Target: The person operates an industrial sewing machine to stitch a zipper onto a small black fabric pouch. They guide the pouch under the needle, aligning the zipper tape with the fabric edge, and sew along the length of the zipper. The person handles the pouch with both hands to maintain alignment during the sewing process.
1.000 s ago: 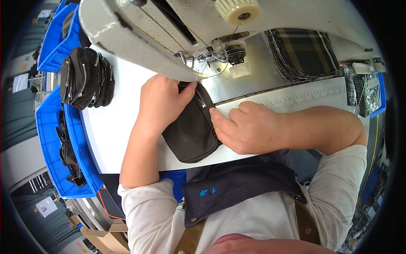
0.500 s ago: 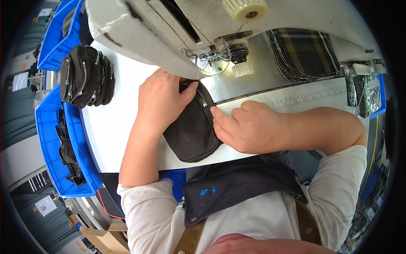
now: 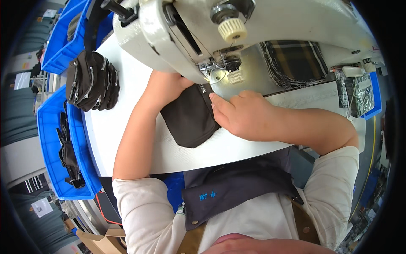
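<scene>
A dark brown fabric pouch (image 3: 188, 120) with a metal zipper lies flat on the white table, its far end close to the needle and presser foot (image 3: 208, 67) of a sewing machine (image 3: 186, 38). My left hand (image 3: 168, 88) grips the pouch's far left part, the thumb over its top; the machine head hides most of those fingers. Curled at the pouch's right edge, my right hand (image 3: 245, 116) pinches the fabric near the zipper's end. Thread runs down to the needle area.
A stack of similar zippered pouches (image 3: 91, 80) stands at the left. Beyond it are blue bins (image 3: 53, 169), one holding dark straps or pieces. Plaid fabric pieces (image 3: 294, 63) lie right of the needle. Clear plastic packets (image 3: 359, 97) sit at the table's right end.
The pouch and both my hands have moved farther away, toward the needle. More of the zipper and of my left hand is now hidden under the machine head. The view has shifted slightly.
</scene>
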Motion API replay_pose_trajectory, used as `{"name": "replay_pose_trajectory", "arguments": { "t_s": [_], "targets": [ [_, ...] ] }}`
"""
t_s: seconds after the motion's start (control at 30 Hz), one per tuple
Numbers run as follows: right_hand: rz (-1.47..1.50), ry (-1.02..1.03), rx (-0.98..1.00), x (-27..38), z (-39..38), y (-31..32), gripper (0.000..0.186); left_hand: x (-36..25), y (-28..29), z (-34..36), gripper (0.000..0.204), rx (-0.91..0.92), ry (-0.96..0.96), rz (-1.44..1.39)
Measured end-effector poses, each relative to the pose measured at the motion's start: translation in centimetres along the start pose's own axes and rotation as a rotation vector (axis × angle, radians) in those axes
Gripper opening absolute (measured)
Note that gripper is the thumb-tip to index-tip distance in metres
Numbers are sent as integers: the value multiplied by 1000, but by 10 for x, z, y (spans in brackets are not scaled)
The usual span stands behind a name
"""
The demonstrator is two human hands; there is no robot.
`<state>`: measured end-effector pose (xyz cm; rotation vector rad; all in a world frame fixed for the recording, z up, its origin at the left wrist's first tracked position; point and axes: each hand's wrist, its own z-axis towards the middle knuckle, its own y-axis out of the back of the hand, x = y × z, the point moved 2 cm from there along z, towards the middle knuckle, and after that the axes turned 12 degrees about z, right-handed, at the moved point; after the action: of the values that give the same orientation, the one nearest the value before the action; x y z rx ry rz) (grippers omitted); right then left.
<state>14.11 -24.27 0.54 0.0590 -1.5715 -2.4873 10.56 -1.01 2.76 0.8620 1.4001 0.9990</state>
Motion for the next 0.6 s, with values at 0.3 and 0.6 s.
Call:
{"name": "replay_pose_trajectory", "arguments": {
  "t_s": [0.3, 0.6],
  "targets": [
    [2, -140, 43, -19, 8, -11, 32, 74, -41, 57, 42, -110, -261, -200],
    [-5, -186, 60, -18, 11, -6, 37, 66, -43, 70, 56, -39, -251, -328]
  ]
}}
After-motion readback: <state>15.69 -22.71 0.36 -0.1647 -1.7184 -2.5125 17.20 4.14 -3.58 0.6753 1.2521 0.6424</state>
